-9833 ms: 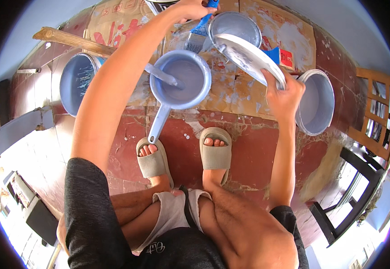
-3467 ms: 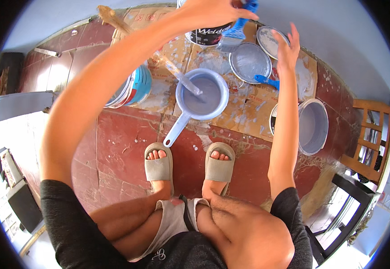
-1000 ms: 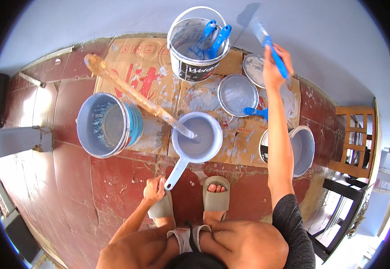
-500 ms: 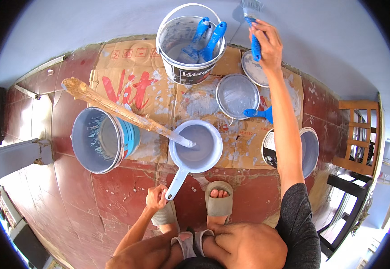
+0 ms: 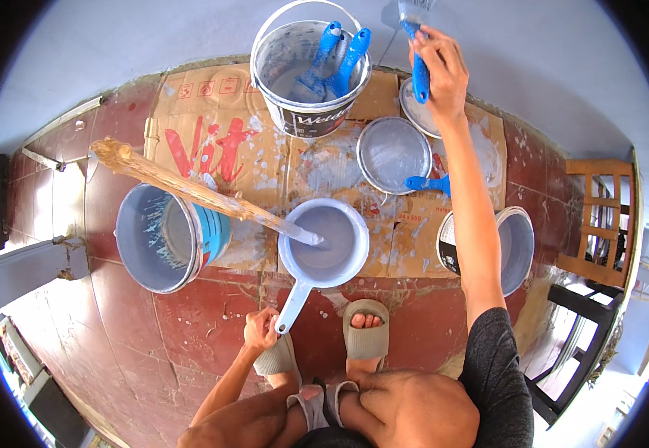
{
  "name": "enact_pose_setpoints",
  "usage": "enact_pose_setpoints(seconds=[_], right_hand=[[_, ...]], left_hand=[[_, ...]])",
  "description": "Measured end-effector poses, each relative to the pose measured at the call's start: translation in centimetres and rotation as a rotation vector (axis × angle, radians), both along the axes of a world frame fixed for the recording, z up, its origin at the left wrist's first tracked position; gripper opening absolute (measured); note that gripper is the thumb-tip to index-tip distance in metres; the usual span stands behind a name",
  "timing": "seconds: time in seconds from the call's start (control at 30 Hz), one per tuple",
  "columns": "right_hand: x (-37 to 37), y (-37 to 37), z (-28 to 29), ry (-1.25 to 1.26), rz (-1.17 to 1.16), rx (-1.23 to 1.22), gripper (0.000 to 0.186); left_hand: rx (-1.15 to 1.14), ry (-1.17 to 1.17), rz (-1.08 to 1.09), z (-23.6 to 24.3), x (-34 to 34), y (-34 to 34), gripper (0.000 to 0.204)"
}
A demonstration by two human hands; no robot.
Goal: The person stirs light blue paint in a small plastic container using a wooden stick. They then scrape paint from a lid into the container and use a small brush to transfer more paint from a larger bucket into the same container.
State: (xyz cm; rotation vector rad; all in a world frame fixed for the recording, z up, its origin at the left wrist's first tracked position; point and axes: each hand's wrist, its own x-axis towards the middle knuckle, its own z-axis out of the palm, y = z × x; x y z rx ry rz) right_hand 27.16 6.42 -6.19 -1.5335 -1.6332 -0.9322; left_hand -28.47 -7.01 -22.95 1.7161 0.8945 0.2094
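My right hand reaches far up and grips a blue-handled paintbrush against the pale wall. My left hand is down low, closed around the end of the handle of a pale scoop pot holding grey paint. A long wooden stick leans in that pot, its upper end pointing left. A large white bucket at the top holds two blue-handled brushes. My feet in grey sandals stand just below the pot.
A blue paint bucket stands at the left, another bucket at the right behind my right arm. Round lids and a blue brush lie on paint-spattered cardboard. A wooden chair is far right.
My right hand has carried the brush higher up the wall. My left hand has come down onto the pot's handle. The view has risen and pulled back from the floor.
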Motion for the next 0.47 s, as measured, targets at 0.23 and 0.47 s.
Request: enact_pose_setpoints(seconds=[0.23, 0.47], right_hand=[[0.7, -0.6, -4.0, 0.114, -0.076, -0.235, 0.012], [-0.3, -0.4, 0.4, 0.043, 0.029, -0.035, 0.011]], left_hand=[[0.072, -0.008, -0.032, -0.4, 0.0, 0.1, 0.041], [-0.071, -0.110, 0.239, 1.7, 0.2, 0.6, 0.039]])
